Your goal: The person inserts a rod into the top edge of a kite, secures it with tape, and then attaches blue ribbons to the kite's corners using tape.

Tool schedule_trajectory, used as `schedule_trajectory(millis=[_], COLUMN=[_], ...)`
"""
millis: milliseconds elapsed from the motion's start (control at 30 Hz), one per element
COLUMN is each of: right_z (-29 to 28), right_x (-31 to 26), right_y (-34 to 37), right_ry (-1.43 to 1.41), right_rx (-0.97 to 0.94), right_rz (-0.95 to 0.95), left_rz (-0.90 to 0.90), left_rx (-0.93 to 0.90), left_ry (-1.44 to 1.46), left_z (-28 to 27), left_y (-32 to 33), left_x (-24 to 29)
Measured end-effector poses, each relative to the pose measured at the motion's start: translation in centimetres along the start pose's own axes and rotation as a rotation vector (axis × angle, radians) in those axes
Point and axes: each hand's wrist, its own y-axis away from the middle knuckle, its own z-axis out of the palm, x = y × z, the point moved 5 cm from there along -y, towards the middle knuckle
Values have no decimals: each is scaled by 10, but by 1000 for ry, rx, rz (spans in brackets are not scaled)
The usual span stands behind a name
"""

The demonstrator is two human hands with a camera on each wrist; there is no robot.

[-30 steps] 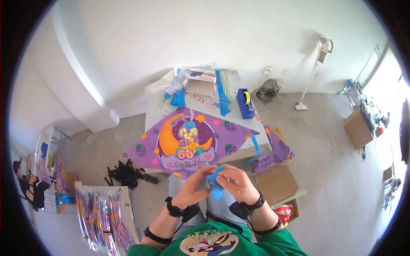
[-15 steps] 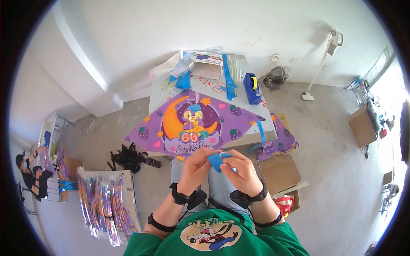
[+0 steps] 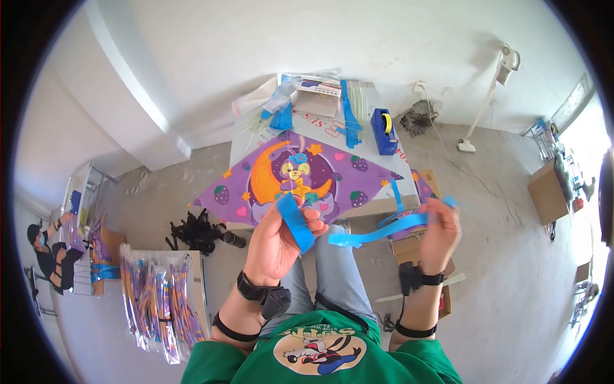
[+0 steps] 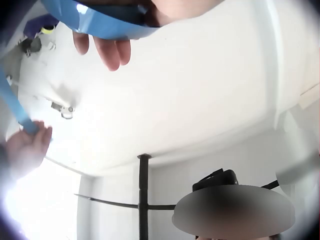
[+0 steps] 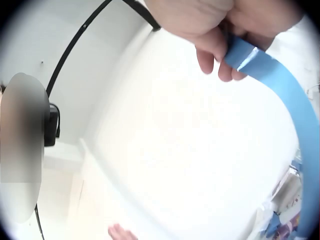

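In the head view my left hand [image 3: 268,249], palm turned up, holds a loop of wide blue ribbon [image 3: 295,224] between thumb and fingers. Out to the right, my raised right hand [image 3: 441,233] pinches a length of blue ribbon [image 3: 408,223] that trails leftward toward the left hand. The right wrist view shows this ribbon [image 5: 280,75] curving away from the bent fingertips. Beyond the left hand, a purple triangular kite [image 3: 348,176] printed with a cartoon rabbit and orange moon lies over the table's front; the hand overlaps its lower edge.
On the table [image 3: 249,137] are a blue tape dispenser [image 3: 384,131], an open box [image 3: 318,102], blue strips [image 3: 350,118] and thin pale rods. Bagged purple bundles [image 3: 160,294] lie at lower left. Another person [image 3: 51,249] works at far left. A vacuum cleaner [image 3: 505,64] leans against the wall.
My hands were together over the blue ribbon. The right hand has swung out to the right, drawing a length of ribbon along, while the left stays near the kite with the loop.
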Motion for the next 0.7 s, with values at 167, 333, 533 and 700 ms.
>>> schedule_trajectory(millis=[167,333,533,700], right_z=[91,133,138,125], right_x=[1,19,38,38], right_y=[39,66,76,64], right_ry=[124,85,96,103], right_rx=[-702,-850,-827,-790], right_rz=[-149,-187,65,21], left_rz=[-137,-38,54,301], left_rx=[-36,63,274,477], left_ry=[35,33,115,-627], left_z=[21,11,-38,-77], left_y=[-15,-35,-51,-47], left_x=[-9,5,7,3])
